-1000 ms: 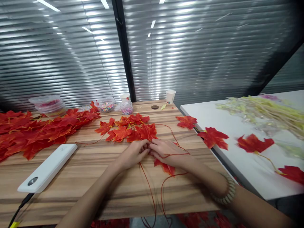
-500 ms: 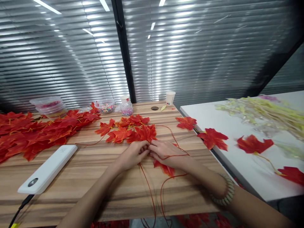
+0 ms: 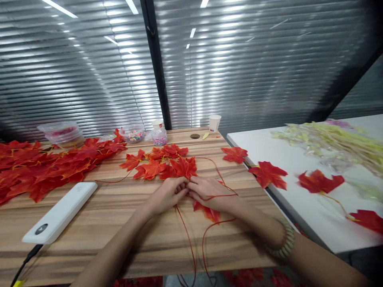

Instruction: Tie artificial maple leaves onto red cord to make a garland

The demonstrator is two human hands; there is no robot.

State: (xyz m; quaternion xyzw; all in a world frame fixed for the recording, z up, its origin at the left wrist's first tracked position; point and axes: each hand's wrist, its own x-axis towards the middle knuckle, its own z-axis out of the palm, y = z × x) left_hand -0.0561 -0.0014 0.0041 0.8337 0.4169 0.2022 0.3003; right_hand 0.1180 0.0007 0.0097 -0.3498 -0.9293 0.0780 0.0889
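Note:
My left hand (image 3: 170,194) and my right hand (image 3: 208,192) meet over the wooden table, fingertips pinched together. Between them they grip a thin red cord (image 3: 188,235), though the exact spot in the fingers is hidden. Two strands run down past the table's front edge, and another stretch crosses my right wrist. Just beyond the fingers lies a cluster of red artificial maple leaves (image 3: 183,166) with yellow stems. One more red leaf (image 3: 212,213) shows partly from under my right hand.
Left stand a heap of red leaves (image 3: 60,165) and a white power bank (image 3: 61,213) with a black cable. Bead tubs (image 3: 159,137) and a paper cup (image 3: 214,123) are at the back. A leaf strand (image 3: 267,174) reaches onto the white table (image 3: 302,207) at right.

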